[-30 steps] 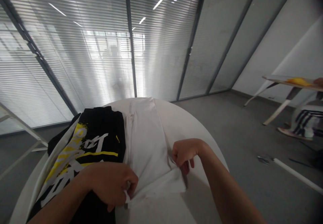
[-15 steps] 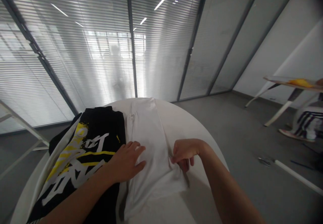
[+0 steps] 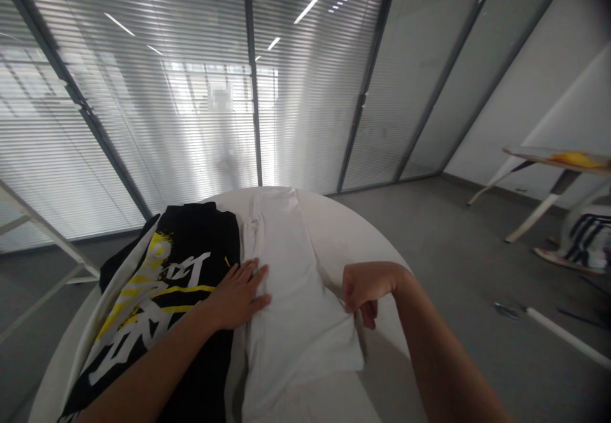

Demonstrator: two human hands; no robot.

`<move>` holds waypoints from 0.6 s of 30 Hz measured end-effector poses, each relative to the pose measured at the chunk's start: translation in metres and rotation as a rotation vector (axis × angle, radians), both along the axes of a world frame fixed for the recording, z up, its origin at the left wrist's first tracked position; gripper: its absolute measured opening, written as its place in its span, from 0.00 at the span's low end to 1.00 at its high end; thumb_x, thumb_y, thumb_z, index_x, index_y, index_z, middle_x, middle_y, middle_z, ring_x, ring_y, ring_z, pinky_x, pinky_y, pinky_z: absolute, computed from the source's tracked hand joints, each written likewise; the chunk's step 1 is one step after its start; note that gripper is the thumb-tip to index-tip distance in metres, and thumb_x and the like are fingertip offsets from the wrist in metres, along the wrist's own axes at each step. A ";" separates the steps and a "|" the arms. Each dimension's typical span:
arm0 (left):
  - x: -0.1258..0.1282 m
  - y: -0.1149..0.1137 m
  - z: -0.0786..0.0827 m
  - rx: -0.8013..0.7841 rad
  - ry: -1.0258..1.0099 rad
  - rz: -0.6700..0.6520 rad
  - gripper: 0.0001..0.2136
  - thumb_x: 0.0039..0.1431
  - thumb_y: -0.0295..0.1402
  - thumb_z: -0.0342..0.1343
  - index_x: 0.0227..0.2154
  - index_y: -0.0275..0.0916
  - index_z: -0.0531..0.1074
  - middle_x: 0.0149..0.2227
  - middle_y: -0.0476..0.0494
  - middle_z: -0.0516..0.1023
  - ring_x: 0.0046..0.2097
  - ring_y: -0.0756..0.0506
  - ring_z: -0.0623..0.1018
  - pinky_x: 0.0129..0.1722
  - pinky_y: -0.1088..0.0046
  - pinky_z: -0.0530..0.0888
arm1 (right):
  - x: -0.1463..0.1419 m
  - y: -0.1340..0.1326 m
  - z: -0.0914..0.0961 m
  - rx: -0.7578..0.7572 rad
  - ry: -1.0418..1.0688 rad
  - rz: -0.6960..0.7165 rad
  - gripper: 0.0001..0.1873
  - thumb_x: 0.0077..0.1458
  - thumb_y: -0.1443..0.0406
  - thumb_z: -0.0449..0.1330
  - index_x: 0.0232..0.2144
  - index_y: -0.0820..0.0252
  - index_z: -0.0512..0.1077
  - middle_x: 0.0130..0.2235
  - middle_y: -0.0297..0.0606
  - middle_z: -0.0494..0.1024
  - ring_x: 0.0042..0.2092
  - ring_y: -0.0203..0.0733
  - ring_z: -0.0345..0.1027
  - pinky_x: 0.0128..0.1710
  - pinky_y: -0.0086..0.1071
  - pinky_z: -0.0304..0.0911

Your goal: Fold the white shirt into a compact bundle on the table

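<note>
White garment lies lengthwise, as a long folded strip, on the round table; taken as the reference for all positions. Left hand at its left edge: palm down, fingers spread, tips resting on the cloth, presumably to anchor that side against sliding. Right hand at its right edge, fingers curled, pinching the fabric there (thumb contact partly hidden), which draws the edge outward; judged to be for tensioning out the slack between the hands. Black printed garment lies just left of the white one, partly under the left forearm.
</note>
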State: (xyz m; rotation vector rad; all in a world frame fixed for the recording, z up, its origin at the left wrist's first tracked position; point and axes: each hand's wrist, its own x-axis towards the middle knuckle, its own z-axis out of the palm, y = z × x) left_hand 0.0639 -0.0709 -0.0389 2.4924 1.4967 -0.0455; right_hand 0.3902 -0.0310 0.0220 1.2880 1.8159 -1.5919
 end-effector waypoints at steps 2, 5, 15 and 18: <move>-0.001 0.000 0.003 -0.005 -0.007 0.002 0.36 0.64 0.56 0.35 0.68 0.39 0.49 0.69 0.32 0.47 0.70 0.36 0.48 0.65 0.50 0.48 | 0.005 0.002 -0.002 -0.039 0.063 -0.011 0.12 0.41 0.59 0.63 0.22 0.64 0.72 0.19 0.37 0.76 0.23 0.38 0.72 0.27 0.27 0.68; -0.003 0.001 0.006 -0.006 -0.014 0.008 0.34 0.62 0.56 0.40 0.67 0.44 0.52 0.69 0.34 0.51 0.68 0.35 0.53 0.64 0.46 0.48 | 0.000 0.007 -0.010 -0.049 0.200 -0.038 0.14 0.44 0.57 0.63 0.26 0.64 0.74 0.22 0.36 0.77 0.26 0.38 0.73 0.30 0.28 0.68; 0.007 -0.003 0.024 0.116 -0.103 -0.038 0.19 0.61 0.47 0.49 0.52 0.48 0.72 0.47 0.41 0.74 0.52 0.38 0.72 0.59 0.47 0.58 | -0.044 0.032 -0.062 1.235 0.278 -0.149 0.19 0.51 0.68 0.59 0.47 0.58 0.73 0.47 0.42 0.76 0.48 0.43 0.68 0.50 0.36 0.60; 0.009 -0.002 0.025 0.137 -0.145 -0.060 0.18 0.64 0.46 0.46 0.48 0.46 0.74 0.42 0.42 0.75 0.48 0.40 0.74 0.55 0.55 0.63 | -0.048 0.029 -0.062 1.271 0.258 -0.011 0.21 0.51 0.67 0.60 0.49 0.56 0.74 0.51 0.42 0.75 0.53 0.46 0.65 0.56 0.38 0.55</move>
